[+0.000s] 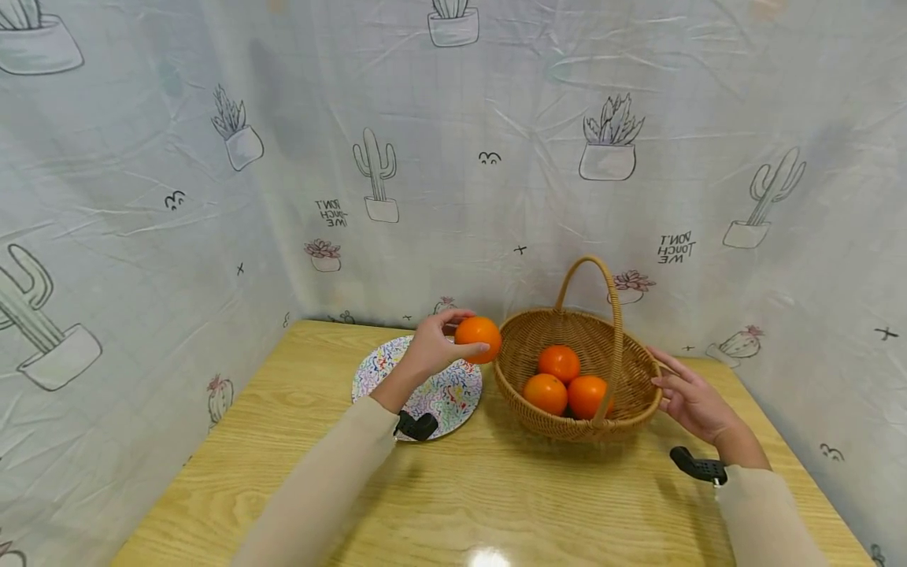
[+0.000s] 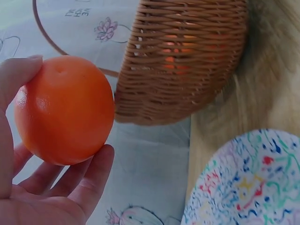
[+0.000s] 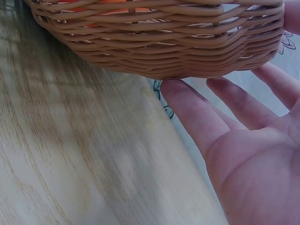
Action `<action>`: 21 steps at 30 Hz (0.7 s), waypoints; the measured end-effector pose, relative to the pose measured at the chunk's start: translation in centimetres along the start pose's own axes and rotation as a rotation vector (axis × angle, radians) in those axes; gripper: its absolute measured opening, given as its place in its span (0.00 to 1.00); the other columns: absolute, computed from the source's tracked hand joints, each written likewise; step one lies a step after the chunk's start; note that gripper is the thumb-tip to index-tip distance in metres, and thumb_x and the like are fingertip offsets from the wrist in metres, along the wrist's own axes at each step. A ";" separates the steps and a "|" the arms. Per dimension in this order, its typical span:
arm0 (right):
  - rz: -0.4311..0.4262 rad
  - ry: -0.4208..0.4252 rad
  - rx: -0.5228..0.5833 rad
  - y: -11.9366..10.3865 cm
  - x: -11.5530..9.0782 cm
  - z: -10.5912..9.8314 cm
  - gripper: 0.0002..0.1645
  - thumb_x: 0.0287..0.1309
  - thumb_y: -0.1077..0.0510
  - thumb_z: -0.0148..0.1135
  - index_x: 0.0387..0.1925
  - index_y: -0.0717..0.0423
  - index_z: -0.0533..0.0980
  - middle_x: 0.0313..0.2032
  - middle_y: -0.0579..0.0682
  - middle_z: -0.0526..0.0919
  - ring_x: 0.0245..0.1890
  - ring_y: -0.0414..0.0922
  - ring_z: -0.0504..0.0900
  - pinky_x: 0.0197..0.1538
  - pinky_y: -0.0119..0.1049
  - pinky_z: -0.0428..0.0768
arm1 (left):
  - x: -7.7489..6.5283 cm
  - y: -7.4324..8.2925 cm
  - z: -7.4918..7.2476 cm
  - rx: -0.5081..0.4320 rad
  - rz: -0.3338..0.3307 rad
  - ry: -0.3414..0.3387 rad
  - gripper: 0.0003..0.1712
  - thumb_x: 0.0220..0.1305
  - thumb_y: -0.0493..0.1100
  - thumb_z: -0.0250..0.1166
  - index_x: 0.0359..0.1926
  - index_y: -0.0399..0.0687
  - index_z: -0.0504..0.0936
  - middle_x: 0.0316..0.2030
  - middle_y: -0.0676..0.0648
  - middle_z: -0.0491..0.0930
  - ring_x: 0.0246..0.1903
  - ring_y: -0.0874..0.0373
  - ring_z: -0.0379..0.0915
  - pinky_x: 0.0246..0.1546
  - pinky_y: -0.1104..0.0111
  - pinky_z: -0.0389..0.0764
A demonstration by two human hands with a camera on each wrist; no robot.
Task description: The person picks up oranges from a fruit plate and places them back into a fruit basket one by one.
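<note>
My left hand (image 1: 434,346) grips an orange (image 1: 478,339) between thumb and fingers, above the right edge of a round board with coloured squiggles (image 1: 453,398) and close to the basket's left rim. In the left wrist view the orange (image 2: 65,110) looks smooth and shiny, with the thumb on one side and fingertips on the other. The wicker basket (image 1: 549,425) has a tall arched handle and contains 3 more oranges (image 1: 559,364). At its right side my right hand (image 1: 697,402) holds the rim, thumb at the edge and fingers (image 3: 187,110) against the wicker underside.
Everything stands on a light wooden table (image 1: 453,496). Behind and to both sides hangs a pale sheet (image 1: 524,213) printed with potted cacti. The basket's handle (image 1: 613,315) rises over its opening. Black straps with camera mounts (image 1: 418,426) are on both wrists.
</note>
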State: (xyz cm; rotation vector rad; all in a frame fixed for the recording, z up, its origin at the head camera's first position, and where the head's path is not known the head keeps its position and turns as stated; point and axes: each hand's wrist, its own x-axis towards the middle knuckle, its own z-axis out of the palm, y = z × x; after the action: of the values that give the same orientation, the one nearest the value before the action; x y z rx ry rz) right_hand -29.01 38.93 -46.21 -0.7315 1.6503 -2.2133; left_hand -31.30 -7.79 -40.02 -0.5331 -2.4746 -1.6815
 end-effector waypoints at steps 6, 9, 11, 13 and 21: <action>-0.004 -0.016 0.005 -0.2 0.1 0.1 0.36 0.78 0.71 0.34 0.81 0.48 0.52 0.65 0.39 0.78 0.57 0.41 0.84 0.56 0.37 0.85 | 1.2 1.3 1.3 -0.040 0.028 -0.019 0.32 0.55 0.51 0.80 0.61 0.54 0.82 0.54 0.47 0.82 0.53 0.48 0.80 0.48 0.58 0.86; -0.004 -0.017 0.003 -0.2 0.0 0.1 0.36 0.78 0.71 0.34 0.81 0.48 0.52 0.65 0.39 0.78 0.57 0.41 0.83 0.57 0.37 0.85 | 1.9 2.0 2.2 -0.063 0.017 -0.037 0.32 0.55 0.51 0.80 0.61 0.53 0.81 0.53 0.47 0.82 0.53 0.49 0.79 0.48 0.59 0.86; -0.003 -0.015 0.002 -0.2 0.0 0.1 0.36 0.78 0.71 0.35 0.81 0.48 0.52 0.65 0.38 0.78 0.57 0.41 0.83 0.57 0.37 0.85 | 2.4 2.6 2.8 -0.072 0.004 -0.045 0.33 0.55 0.52 0.80 0.61 0.53 0.81 0.53 0.47 0.82 0.53 0.50 0.79 0.48 0.59 0.86; -0.004 -0.012 0.002 -0.2 0.1 0.1 0.36 0.78 0.71 0.35 0.81 0.48 0.52 0.65 0.38 0.78 0.57 0.41 0.83 0.56 0.37 0.85 | 2.9 3.1 3.4 -0.095 -0.013 -0.057 0.33 0.54 0.52 0.80 0.61 0.53 0.81 0.53 0.47 0.82 0.53 0.50 0.79 0.49 0.59 0.85; -0.004 -0.009 0.003 -0.3 0.1 0.2 0.36 0.78 0.71 0.34 0.81 0.49 0.52 0.64 0.39 0.78 0.56 0.40 0.84 0.56 0.37 0.85 | 5.1 4.1 6.5 -0.090 -0.059 -0.102 0.34 0.54 0.53 0.80 0.61 0.56 0.81 0.53 0.48 0.81 0.49 0.54 0.79 0.46 0.63 0.85</action>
State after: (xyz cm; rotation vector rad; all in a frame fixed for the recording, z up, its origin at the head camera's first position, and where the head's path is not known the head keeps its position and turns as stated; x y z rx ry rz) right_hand -28.98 38.75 -45.86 -0.7432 1.6429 -2.2111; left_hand -33.93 0.71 -37.47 -0.5747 -2.5168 -1.8398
